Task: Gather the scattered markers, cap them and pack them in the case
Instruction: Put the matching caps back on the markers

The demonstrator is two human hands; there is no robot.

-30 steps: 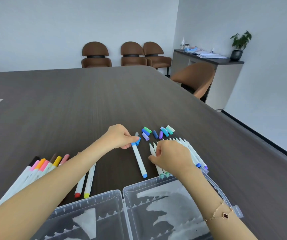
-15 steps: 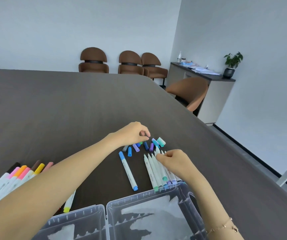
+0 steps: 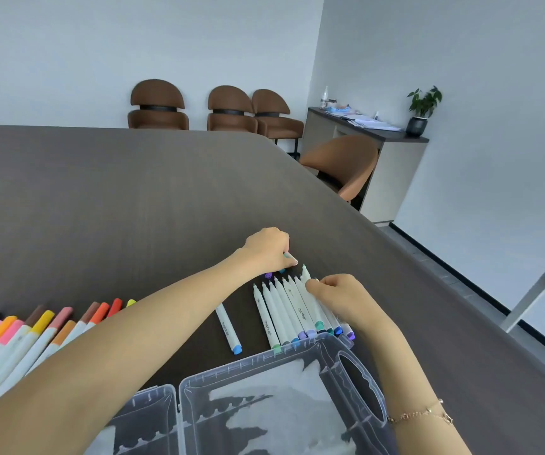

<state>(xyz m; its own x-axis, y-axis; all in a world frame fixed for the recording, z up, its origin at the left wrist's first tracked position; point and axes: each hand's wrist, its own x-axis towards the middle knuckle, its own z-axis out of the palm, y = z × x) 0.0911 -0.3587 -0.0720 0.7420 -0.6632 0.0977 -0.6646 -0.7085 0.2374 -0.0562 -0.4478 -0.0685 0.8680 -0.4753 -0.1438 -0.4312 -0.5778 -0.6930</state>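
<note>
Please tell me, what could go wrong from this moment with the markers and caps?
The left hand pinches a mint cap while other loose caps lie hidden beneath it; it may knock them away. The right hand holds one uncapped marker in a tight row; lifting it could roll its neighbours. A wrong-coloured cap is possible.

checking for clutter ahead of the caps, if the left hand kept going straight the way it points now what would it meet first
The left hand, pinching a teal cap, points toward the far right table edge. Beyond its fingertips only bare table shows, so the way looks free, though depth is hard to judge.
</note>
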